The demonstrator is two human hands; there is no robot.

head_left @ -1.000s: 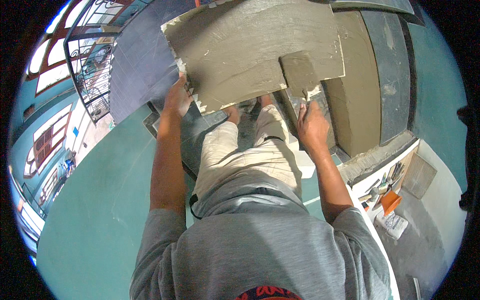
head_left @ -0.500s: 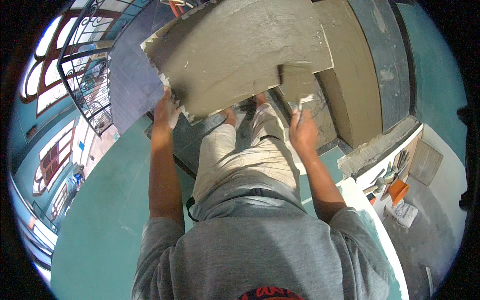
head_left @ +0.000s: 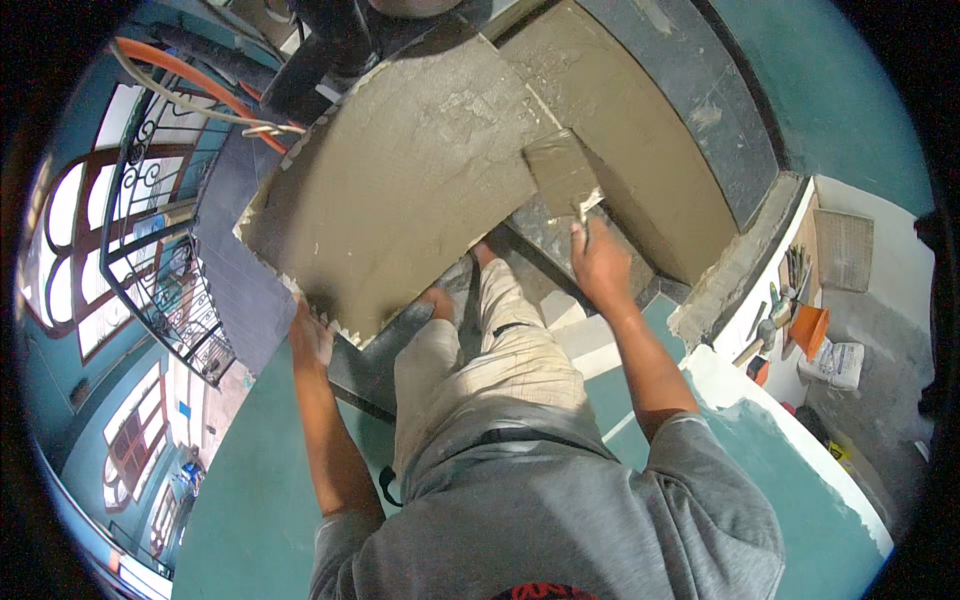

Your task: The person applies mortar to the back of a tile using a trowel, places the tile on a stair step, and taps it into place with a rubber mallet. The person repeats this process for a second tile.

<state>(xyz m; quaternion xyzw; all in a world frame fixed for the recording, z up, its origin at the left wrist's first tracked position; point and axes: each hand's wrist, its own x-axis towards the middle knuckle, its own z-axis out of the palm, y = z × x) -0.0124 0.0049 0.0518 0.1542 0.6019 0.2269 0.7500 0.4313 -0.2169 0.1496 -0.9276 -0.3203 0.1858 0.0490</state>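
Note:
A large slab [head_left: 390, 180], its upper face coated with wet grey-brown mortar, slants across the space in front of my legs. My left hand [head_left: 312, 335] grips its near left edge, fingers partly hidden beneath. In my right hand [head_left: 602, 265], closed round the handle, is a broad flat trowel [head_left: 562, 175] with mortar smeared over its blade. The blade lies at the slab's right edge; whether it touches cannot be made out. Beside it runs a stair step [head_left: 640, 120] spread with the same mortar.
Dark stone steps [head_left: 690, 90] rise at the right. An orange hose [head_left: 190, 72] and pale cable hang at the upper left, near an iron railing [head_left: 150, 240]. Tools, an orange scoop-like piece [head_left: 808, 330] and a white bag [head_left: 838, 365] lie beyond the low wall at right.
The view has swung, bringing more hose and a dark object in at the top. The trowel has shifted slightly left and up, its blade now sharper. Both hands keep their hold.

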